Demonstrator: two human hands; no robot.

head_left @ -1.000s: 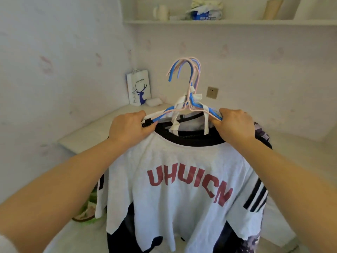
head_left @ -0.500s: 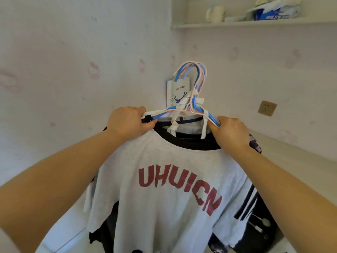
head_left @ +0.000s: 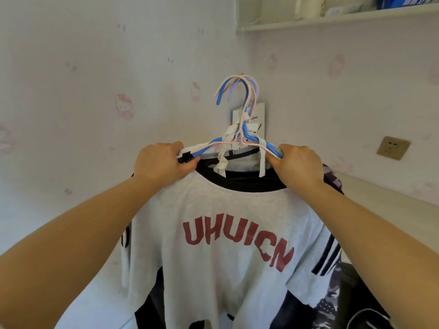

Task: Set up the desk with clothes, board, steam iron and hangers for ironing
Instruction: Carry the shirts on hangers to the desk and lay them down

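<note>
head view: left hand (head_left: pixel 164 162) and right hand (head_left: pixel 298 166) grip hangers' (head_left: pixel 240 129) shoulders, clothes (head_left: pixel 225 233) hanging below.

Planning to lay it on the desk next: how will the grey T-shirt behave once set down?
Probably floppy: the grey T-shirt drapes limp from the hangers that the left hand and right hand grip. It looks light. It will likely crumple unless spread out.
</note>
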